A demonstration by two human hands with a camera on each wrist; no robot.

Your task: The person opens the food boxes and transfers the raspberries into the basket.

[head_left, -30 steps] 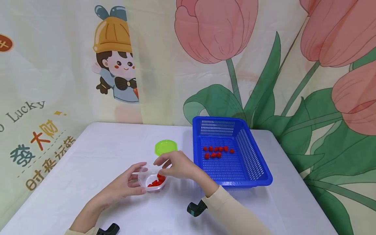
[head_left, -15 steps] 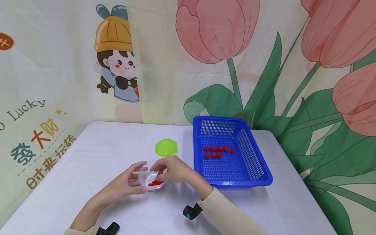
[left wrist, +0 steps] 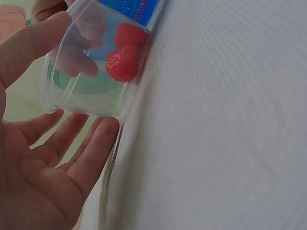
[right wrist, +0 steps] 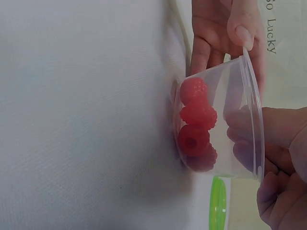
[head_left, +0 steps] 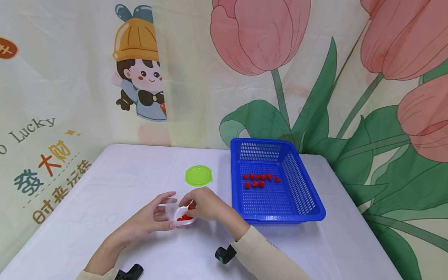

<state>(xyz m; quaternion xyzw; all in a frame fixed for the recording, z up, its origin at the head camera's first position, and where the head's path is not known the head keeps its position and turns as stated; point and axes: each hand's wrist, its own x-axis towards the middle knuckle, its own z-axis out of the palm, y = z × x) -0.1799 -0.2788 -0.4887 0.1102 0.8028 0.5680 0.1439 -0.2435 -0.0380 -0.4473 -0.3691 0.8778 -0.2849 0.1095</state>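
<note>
A small clear plastic tub [head_left: 171, 212] stands on the table, tilted toward me in the head view. My left hand [head_left: 141, 221] holds it from the left, thumb at the near side and fingers round the far side. Several red raspberries [right wrist: 195, 139] lie on its bottom. From the right, my right hand [head_left: 208, 204] reaches over the rim. In the right wrist view its fingertips [right wrist: 242, 122] are inside the tub, a little above the raspberries, with no berry visible between them. The left wrist view shows two raspberries [left wrist: 123, 64] through the wall.
Behind the tub lies a green lid [head_left: 198, 175] on the white table [head_left: 147, 167]. To the right stands a blue plastic basket [head_left: 313, 202] with raised walls, holding several raspberries [head_left: 258, 181]. A printed curtain [head_left: 189, 77] hangs behind the table.
My right hand has moved a little left and down, its fingers going deeper into the tub. The left hand and the tub have stayed in place.
</note>
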